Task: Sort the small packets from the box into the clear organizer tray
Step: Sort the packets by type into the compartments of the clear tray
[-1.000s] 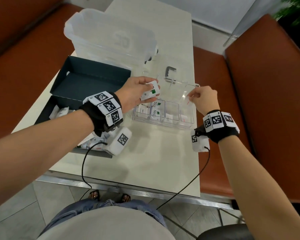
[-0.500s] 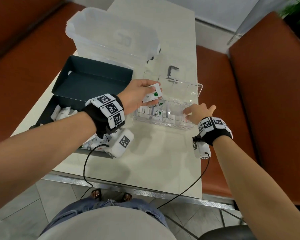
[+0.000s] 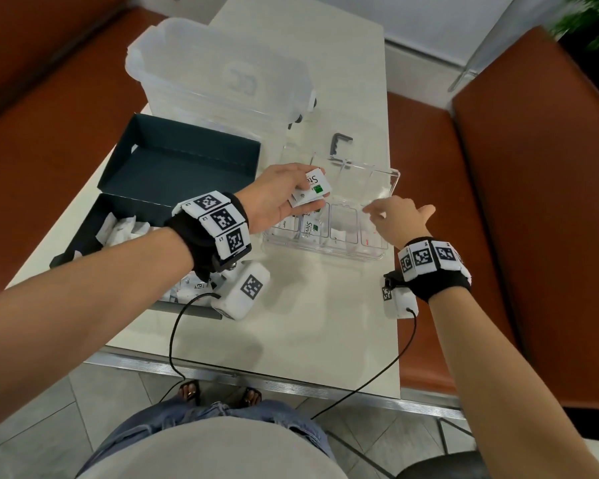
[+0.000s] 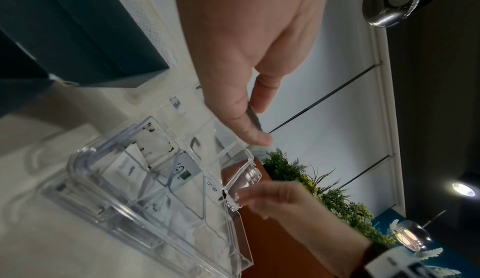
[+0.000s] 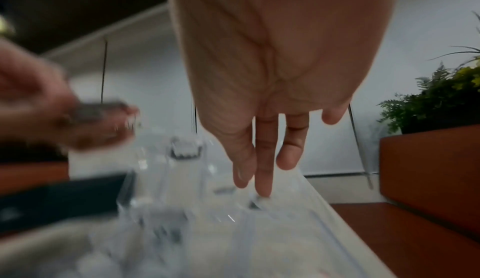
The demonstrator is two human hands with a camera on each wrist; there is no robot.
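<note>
Left hand (image 3: 277,198) pinches white paper packets (image 3: 311,191) above clear plastic organizer tray (image 3: 377,255); right hand (image 3: 400,219) spread, empty. Risk: packets fan, slipping into wrong compartment.

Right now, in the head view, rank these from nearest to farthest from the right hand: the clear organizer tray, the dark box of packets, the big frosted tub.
1. Clear organizer tray: directly under the right hand, at the table's right side.
2. Dark box: across the table to the left, near edge.
3. Frosted tub: far left corner, behind the box's raised lid.
</note>
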